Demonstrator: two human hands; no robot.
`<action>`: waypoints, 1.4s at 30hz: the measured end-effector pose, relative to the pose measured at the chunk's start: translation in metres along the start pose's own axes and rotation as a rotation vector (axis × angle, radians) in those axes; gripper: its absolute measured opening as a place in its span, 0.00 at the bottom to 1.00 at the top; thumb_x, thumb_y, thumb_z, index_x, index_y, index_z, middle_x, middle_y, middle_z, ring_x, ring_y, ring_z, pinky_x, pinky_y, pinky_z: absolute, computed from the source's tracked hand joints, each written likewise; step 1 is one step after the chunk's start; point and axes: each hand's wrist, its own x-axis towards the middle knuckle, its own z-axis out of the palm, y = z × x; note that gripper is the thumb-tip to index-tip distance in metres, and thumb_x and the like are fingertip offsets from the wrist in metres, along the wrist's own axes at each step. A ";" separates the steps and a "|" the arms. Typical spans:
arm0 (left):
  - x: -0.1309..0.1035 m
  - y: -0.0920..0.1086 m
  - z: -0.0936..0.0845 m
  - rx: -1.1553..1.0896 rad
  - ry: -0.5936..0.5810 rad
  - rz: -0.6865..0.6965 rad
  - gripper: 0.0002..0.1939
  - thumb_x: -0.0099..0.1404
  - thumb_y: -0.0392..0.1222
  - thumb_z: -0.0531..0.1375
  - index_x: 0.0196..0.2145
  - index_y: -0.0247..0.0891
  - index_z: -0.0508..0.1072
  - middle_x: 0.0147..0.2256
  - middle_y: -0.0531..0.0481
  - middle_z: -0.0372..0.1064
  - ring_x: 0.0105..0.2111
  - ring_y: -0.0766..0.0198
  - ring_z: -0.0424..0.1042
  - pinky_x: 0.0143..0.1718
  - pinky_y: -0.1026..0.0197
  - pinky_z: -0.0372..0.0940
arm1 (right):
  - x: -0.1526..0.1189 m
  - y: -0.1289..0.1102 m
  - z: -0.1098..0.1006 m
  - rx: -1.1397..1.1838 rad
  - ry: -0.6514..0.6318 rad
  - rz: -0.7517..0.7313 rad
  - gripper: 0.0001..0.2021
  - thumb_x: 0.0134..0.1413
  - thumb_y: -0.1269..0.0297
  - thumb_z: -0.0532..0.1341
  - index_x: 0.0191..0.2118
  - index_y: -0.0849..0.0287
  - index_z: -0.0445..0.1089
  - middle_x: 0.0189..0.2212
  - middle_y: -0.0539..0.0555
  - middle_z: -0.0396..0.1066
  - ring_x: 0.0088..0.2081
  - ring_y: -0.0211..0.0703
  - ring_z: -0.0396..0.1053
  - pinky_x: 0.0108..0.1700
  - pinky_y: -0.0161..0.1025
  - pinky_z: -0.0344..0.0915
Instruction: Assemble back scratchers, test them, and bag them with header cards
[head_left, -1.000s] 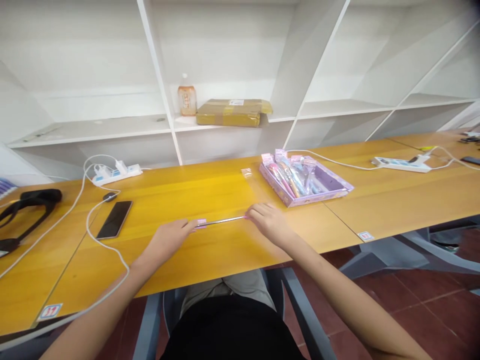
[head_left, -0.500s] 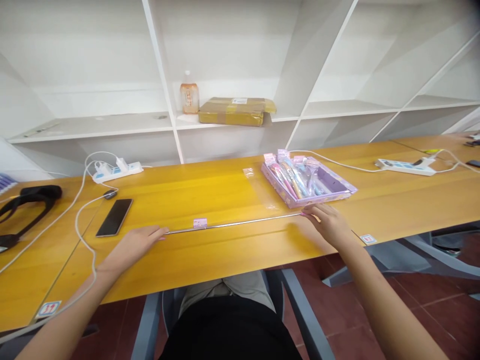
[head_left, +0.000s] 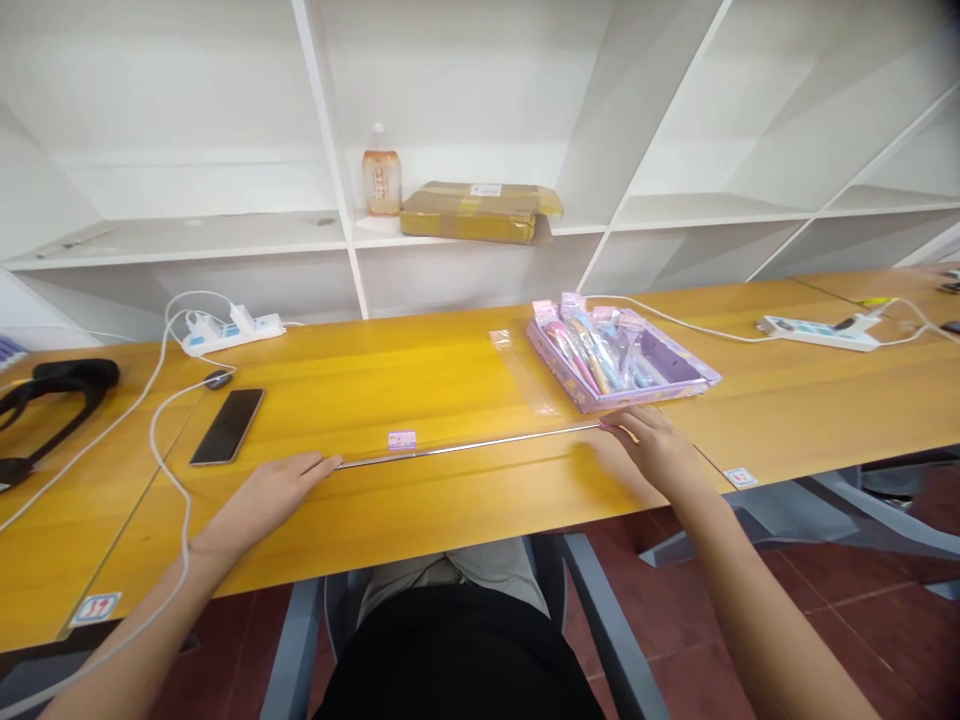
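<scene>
A thin telescopic metal rod (head_left: pixel 480 443) stretches across above the yellow desk, nearly level, with its right end slightly higher. My left hand (head_left: pixel 279 490) pinches its left end between thumb and fingers. At the other end, my right hand (head_left: pixel 651 445) grips a small pink tip, just in front of the purple tray. Behind the rod lies a small pink and white card (head_left: pixel 402 440). The purple patterned tray (head_left: pixel 686 388) holds several pens or similar slim items (head_left: pixel 592 350) in clear wrappers.
A black phone (head_left: pixel 229 427) lies left of my left hand. White cables run from a power strip (head_left: pixel 244 334) across my left forearm. Clear plastic wrapping (head_left: pixel 529 385) lies beside the tray. A taped carton (head_left: pixel 472 215) and a bottle (head_left: pixel 382 182) stand on the shelf.
The view has shifted slightly. Both hands keep hold of the rod's ends, and the rod stays stretched out at about the same length.
</scene>
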 end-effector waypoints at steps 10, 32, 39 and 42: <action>0.044 0.071 0.016 -0.056 -0.042 0.070 0.24 0.76 0.32 0.52 0.65 0.48 0.71 0.56 0.42 0.79 0.52 0.52 0.81 0.53 0.53 0.73 | 0.059 -0.133 0.027 0.092 -0.046 -0.222 0.09 0.75 0.69 0.58 0.43 0.57 0.75 0.36 0.58 0.77 0.38 0.50 0.70 0.42 0.46 0.60; 0.075 0.141 0.042 -0.166 -0.165 -0.021 0.20 0.83 0.49 0.46 0.46 0.43 0.76 0.41 0.48 0.79 0.40 0.57 0.79 0.40 0.59 0.68 | 0.047 -0.238 0.074 0.163 -0.106 -0.188 0.10 0.75 0.67 0.59 0.37 0.55 0.72 0.33 0.54 0.72 0.38 0.49 0.64 0.43 0.46 0.56; 0.049 0.083 0.031 0.039 -0.167 -0.068 0.18 0.82 0.46 0.47 0.52 0.45 0.77 0.49 0.44 0.80 0.45 0.54 0.80 0.43 0.57 0.69 | 0.035 -0.145 0.049 0.051 -0.032 -0.074 0.09 0.72 0.72 0.58 0.41 0.56 0.74 0.41 0.58 0.76 0.43 0.52 0.67 0.49 0.48 0.60; 0.026 0.038 0.012 0.160 -0.093 -0.178 0.21 0.81 0.47 0.46 0.53 0.45 0.78 0.48 0.43 0.81 0.46 0.49 0.80 0.43 0.52 0.71 | 0.011 -0.070 0.026 -0.077 0.039 0.049 0.06 0.68 0.70 0.62 0.42 0.55 0.77 0.37 0.59 0.74 0.43 0.55 0.68 0.49 0.49 0.61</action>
